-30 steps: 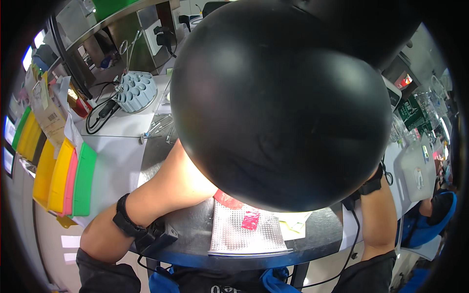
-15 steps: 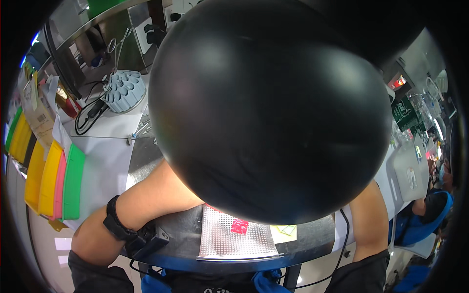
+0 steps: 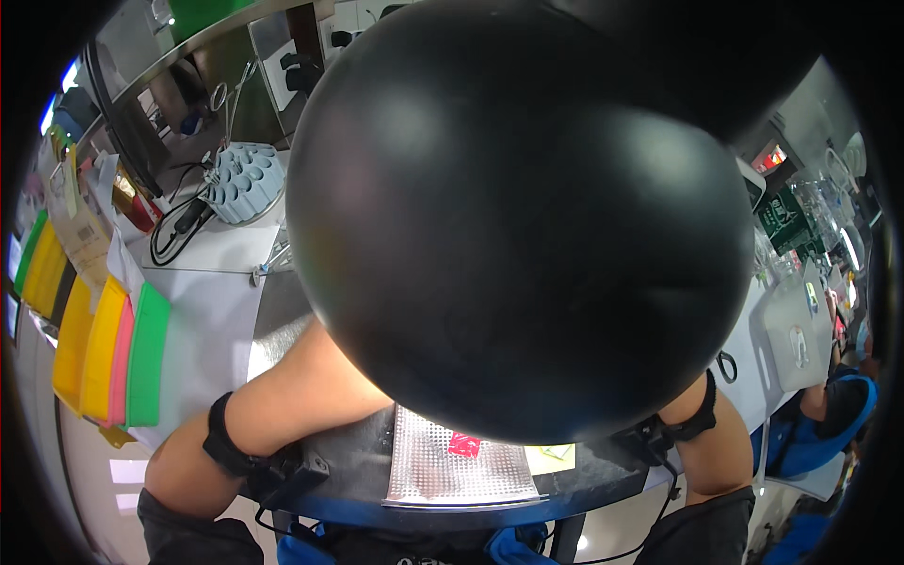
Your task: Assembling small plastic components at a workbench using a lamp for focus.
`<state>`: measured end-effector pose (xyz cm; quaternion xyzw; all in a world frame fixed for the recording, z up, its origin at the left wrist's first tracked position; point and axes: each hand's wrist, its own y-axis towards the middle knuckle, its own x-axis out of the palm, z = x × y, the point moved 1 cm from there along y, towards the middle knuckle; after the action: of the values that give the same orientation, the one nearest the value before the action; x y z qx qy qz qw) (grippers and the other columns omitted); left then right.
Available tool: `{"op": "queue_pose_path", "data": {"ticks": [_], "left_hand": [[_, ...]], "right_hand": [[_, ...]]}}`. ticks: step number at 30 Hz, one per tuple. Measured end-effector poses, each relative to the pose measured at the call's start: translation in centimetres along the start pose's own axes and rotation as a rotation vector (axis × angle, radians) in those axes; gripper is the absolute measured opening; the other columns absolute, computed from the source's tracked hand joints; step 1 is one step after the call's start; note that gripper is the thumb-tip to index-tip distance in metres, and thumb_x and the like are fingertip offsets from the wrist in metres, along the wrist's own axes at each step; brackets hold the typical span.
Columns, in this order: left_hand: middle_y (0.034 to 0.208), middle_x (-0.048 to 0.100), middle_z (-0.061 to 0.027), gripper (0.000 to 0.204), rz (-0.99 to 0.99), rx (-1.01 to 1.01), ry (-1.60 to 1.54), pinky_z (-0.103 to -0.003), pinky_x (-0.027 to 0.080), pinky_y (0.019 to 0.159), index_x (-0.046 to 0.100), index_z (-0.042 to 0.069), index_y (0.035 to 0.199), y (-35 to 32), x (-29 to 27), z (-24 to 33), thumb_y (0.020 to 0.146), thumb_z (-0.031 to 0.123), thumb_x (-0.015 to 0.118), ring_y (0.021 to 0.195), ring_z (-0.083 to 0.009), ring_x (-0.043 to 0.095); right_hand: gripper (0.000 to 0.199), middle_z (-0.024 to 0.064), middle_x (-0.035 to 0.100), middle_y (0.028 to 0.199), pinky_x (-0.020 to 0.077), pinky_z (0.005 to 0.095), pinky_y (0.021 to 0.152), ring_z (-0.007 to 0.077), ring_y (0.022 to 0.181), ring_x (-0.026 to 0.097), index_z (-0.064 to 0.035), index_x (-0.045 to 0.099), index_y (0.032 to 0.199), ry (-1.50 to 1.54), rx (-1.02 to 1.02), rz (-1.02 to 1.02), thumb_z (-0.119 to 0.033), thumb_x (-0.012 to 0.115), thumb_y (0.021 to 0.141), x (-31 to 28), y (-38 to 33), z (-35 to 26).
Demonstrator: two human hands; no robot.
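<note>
A large smooth black dome (image 3: 518, 226) fills the middle of the head view and hides both my hands. My left forearm (image 3: 301, 381), with a black strap and a small box at the wrist side, passes under its left edge. My right forearm (image 3: 702, 447), also strapped, goes in under the lower right edge. Between the arms a silver dimpled sheet (image 3: 428, 476) lies on the dark tabletop, with a small red patch (image 3: 463, 444) on it. A pale yellow slip (image 3: 551, 459) sits beside the sheet. What either hand holds cannot be seen.
At left stand yellow, pink and green bins (image 3: 149, 358). Behind them is a grey round tool holder (image 3: 247, 184) with scissors-like handles sticking up. A black ring handle (image 3: 727, 367) lies at right, near a translucent container (image 3: 793, 334). Another person in blue (image 3: 829, 433) sits far right.
My right forearm has shifted inward and back, bringing its black strap into sight. The black ring handle now shows beside it. The left arm looks nearly unchanged; the view has shifted slightly.
</note>
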<state>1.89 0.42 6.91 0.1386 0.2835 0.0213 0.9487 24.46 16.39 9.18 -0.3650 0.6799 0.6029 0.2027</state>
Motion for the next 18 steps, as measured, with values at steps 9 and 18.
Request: {"op": "queue_pose_path", "data": {"ticks": [9, 18], "left_hand": [[0.106, 0.071, -0.0184, 0.029, 0.112, 0.206, -0.036, -0.042, 0.056, 0.085, 0.069, -0.006, 0.107, -1.5, 2.2, 0.3, 0.078, -0.007, 0.067, 0.095, -0.0341, 0.069], [0.107, 0.072, -0.0185, 0.033, -0.006, 0.112, -0.141, -0.041, 0.055, 0.088, 0.069, -0.007, 0.11, -2.1, 2.2, 0.3, 0.077, -0.008, 0.063, 0.096, -0.034, 0.069]], "right_hand": [[0.033, 0.0068, 0.074, 0.105, 0.0592, 0.0389, 0.084, 0.0283, 0.092, 0.073, -0.0071, 0.077, 0.101, -0.023, -0.157, 0.205, -0.008, 0.077, 0.067, 1.6, -0.2, -2.0], [0.034, 0.0081, 0.074, 0.104, 0.0593, 0.039, 0.079, 0.0275, 0.089, 0.073, -0.0067, 0.077, 0.098, -0.069, -0.022, -0.1, -0.004, 0.069, 0.065, 0.8, -0.4, -3.4]]}}
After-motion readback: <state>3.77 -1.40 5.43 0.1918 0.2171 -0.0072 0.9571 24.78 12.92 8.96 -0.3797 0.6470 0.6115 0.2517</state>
